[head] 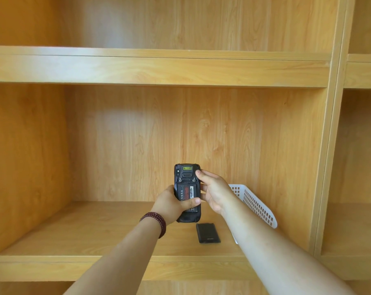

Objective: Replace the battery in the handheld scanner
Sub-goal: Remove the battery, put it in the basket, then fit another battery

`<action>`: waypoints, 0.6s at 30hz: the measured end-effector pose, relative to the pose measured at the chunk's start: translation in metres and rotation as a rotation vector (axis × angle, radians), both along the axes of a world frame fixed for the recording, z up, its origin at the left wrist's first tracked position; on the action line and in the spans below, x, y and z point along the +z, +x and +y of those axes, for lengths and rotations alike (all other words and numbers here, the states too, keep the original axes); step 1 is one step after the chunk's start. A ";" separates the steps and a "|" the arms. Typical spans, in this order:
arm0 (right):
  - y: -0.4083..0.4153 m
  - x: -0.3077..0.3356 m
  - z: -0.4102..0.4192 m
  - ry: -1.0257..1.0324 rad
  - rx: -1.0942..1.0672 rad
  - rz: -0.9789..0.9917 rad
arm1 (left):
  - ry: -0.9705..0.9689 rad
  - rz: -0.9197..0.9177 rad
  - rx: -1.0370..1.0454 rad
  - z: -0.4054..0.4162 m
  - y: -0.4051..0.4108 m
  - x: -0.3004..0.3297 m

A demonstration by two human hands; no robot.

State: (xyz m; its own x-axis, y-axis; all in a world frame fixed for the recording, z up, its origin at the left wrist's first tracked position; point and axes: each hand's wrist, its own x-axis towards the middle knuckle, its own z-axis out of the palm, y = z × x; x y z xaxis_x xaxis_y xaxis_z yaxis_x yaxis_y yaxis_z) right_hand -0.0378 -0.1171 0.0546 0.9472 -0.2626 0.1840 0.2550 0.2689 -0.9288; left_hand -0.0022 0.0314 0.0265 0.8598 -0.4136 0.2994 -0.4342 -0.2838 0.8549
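A black handheld scanner (187, 177) is held upright above the wooden shelf, back side toward me, with its rear cover off. A battery (188, 192) with a red label sits in the open bay. My left hand (171, 204) grips the scanner's lower half, thumb pressed across the battery. My right hand (213, 190) holds the scanner's right edge, thumb near its top corner. A flat black piece (208, 233), the cover or a second battery, lies on the shelf (95, 231) just below the scanner.
A white perforated plastic basket (257, 204) stands on the shelf to the right, partly hidden behind my right forearm. Wooden side walls close the compartment left and right. Another shelf board (159, 69) runs overhead.
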 end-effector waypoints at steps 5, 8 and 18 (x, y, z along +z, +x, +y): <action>-0.004 0.001 0.002 -0.012 0.083 -0.027 | -0.074 -0.011 -0.083 0.007 0.006 0.002; -0.011 0.001 0.000 -0.166 0.202 0.018 | -0.127 -0.012 -0.072 0.008 0.005 0.004; -0.011 -0.009 -0.009 -0.284 0.128 0.046 | 0.008 0.100 -0.196 0.027 0.016 0.015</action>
State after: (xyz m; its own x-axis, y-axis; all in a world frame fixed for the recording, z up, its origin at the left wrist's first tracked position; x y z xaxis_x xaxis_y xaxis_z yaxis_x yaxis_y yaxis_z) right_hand -0.0487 -0.1259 0.0461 0.9783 -0.0854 0.1890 0.1917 0.0242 -0.9812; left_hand 0.0140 0.0582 0.0411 0.7879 -0.5780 0.2125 -0.3945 -0.2088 0.8948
